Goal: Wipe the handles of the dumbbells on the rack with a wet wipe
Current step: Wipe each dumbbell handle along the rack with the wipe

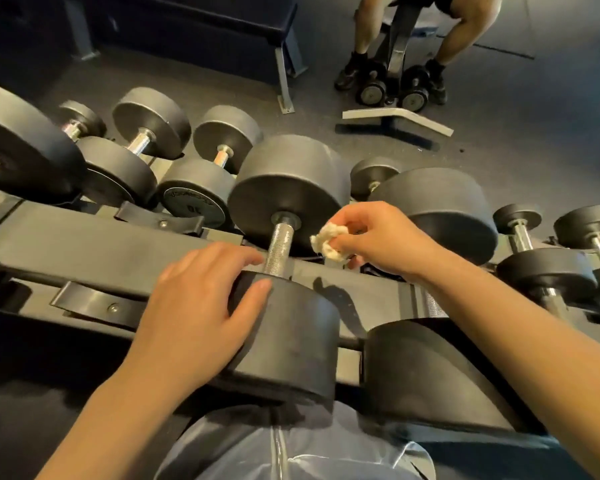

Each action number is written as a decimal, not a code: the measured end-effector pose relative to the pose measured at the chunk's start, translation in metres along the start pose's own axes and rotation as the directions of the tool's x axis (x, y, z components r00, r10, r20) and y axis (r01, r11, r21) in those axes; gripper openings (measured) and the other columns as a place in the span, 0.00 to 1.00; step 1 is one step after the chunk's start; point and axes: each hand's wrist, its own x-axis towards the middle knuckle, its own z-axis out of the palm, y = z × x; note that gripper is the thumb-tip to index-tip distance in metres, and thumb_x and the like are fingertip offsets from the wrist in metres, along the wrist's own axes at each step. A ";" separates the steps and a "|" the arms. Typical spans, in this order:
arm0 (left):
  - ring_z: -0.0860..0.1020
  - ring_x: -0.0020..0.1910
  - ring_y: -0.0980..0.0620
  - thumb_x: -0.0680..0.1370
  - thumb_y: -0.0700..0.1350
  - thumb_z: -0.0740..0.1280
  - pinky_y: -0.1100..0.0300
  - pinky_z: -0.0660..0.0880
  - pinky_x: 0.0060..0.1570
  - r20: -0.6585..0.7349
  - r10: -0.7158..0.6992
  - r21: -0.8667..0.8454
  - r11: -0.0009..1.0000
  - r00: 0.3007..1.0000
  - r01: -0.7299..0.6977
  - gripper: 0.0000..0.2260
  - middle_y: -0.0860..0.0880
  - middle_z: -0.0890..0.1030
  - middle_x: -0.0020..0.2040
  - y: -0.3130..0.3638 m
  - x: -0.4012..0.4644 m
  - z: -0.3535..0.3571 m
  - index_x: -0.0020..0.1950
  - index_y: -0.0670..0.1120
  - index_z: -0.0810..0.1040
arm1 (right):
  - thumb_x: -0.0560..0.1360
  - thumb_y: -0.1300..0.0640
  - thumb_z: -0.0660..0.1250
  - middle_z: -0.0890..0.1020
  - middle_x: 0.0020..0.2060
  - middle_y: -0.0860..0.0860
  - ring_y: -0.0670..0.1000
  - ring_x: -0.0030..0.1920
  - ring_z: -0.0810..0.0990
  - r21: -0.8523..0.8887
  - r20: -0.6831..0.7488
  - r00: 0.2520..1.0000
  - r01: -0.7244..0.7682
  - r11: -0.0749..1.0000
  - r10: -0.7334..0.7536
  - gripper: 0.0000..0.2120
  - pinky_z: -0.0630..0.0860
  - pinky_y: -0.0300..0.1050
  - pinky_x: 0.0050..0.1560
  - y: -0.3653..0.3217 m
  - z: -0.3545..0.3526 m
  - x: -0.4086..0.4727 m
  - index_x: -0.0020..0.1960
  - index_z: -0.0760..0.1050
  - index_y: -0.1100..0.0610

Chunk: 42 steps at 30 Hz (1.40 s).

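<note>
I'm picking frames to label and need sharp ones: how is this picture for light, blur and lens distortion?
Head view: dim, warm indoor light; the knurled chrome dumbbell handle glints; the crumpled white wet wipe in the right hand casts a dark shadow on the grey metal rack rail; the left hand looks slightly soft; wide-angle bending curves the rack at the edges.

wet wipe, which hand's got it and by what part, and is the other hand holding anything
The right hand pinches the crumpled wet wipe at its right edge. The left hand holds nothing; it rests flat on the near head of the dumbbell.
</note>
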 end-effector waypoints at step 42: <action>0.77 0.42 0.56 0.74 0.60 0.58 0.66 0.71 0.41 0.216 0.043 -0.667 0.736 0.975 0.115 0.13 0.58 0.78 0.39 -0.078 0.027 0.020 0.40 0.54 0.76 | 0.73 0.62 0.58 0.74 0.28 0.53 0.51 0.25 0.71 -0.905 -0.133 0.799 0.143 0.400 -0.586 0.09 0.62 0.39 0.22 0.008 0.087 0.071 0.41 0.77 0.58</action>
